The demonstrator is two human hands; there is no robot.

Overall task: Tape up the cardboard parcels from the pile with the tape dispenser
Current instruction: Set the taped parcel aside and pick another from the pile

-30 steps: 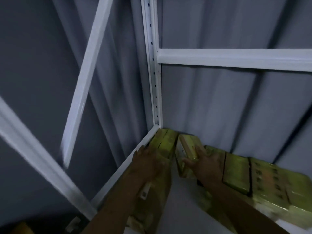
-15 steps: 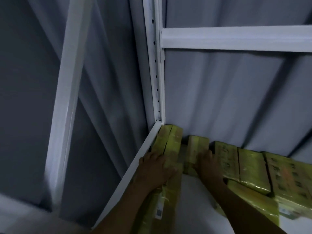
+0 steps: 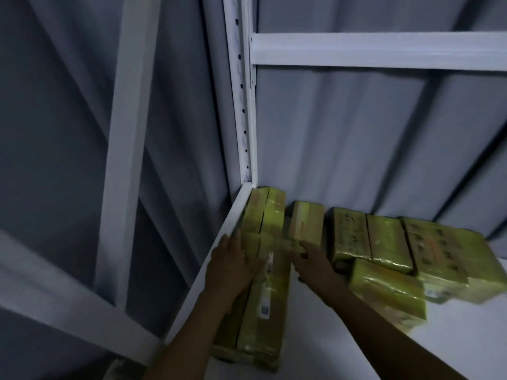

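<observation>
Cardboard parcels wrapped in yellowish tape lie on a white shelf [image 3: 315,341]. A long parcel [image 3: 263,316] runs along the shelf's left edge. My left hand [image 3: 233,266] rests flat on its top, fingers pointing to the back. My right hand [image 3: 311,260] reaches in from the right, its fingers touching the long parcel's right side, just in front of a small upright parcel [image 3: 307,223]. More taped parcels [image 3: 384,242] are piled to the right. No tape dispenser is in view.
A white rack post [image 3: 247,105] stands at the shelf's back left corner, with a cross beam [image 3: 384,49] overhead. The shelf's side rail [image 3: 192,294] borders the long parcel. Grey corrugated wall lies behind. Bare shelf shows between my forearms.
My right hand has come off the small upright parcel and moved left and nearer, to the long parcel. My left hand stays on the long parcel. The view has shifted left and down.
</observation>
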